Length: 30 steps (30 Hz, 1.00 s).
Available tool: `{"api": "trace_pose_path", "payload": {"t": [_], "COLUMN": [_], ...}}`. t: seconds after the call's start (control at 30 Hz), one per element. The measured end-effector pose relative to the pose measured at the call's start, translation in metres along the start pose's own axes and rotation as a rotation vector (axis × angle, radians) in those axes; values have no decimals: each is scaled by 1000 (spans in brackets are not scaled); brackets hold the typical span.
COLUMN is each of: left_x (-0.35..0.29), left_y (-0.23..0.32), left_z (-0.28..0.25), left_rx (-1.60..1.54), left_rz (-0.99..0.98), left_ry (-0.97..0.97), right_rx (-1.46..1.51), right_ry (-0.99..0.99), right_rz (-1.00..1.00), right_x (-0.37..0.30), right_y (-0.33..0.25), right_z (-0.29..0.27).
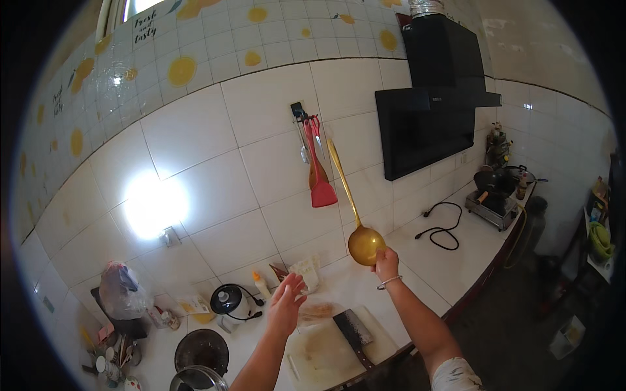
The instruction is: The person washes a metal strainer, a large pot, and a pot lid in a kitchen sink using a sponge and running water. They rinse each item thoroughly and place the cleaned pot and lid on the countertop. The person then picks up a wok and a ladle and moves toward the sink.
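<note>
My right hand (387,263) grips a golden ladle (363,244) by the edge of its bowl. The ladle's long handle points up along the tiled wall, close to a red spatula (323,193) that hangs from a small dark hook rack (298,111). A wooden utensil and a pair of red-handled scissors seem to hang there too. Lower down, my left hand (287,305) is open and holds nothing, its fingers stretched out over the counter. Beneath the hands, a cleaver (355,334) lies on a pale cutting board (319,358).
Left on the counter are a dark round pan (201,350), a small electric cooker (228,301) and a plastic bag (124,290). A black cable (440,231) lies on the right, before a gas stove (493,207) with a wok. The range hood (427,130) juts from the wall.
</note>
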<state>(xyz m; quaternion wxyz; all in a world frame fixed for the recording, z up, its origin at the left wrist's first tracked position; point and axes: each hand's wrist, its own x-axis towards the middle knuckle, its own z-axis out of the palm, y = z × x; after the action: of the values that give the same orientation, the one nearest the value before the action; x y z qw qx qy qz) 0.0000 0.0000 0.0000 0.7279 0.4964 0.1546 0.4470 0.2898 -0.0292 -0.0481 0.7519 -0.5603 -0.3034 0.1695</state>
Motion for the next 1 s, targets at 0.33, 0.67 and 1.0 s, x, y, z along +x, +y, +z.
{"api": "trace_pose_path", "payload": {"t": [0.33, 0.67, 1.0], "left_x": [-4, 174, 285], "left_y": [13, 1, -68], "left_z": [-65, 15, 90], "left_rx": [-8, 443, 1055], "left_rz": [43, 59, 333], "left_ry": [196, 86, 237], "right_rx": [-38, -62, 65], "right_ry": [26, 3, -148], "right_rz": [-118, -100, -124], "right_x": [58, 140, 176], "right_y": [-40, 6, 29], "right_z": [75, 78, 68]}}
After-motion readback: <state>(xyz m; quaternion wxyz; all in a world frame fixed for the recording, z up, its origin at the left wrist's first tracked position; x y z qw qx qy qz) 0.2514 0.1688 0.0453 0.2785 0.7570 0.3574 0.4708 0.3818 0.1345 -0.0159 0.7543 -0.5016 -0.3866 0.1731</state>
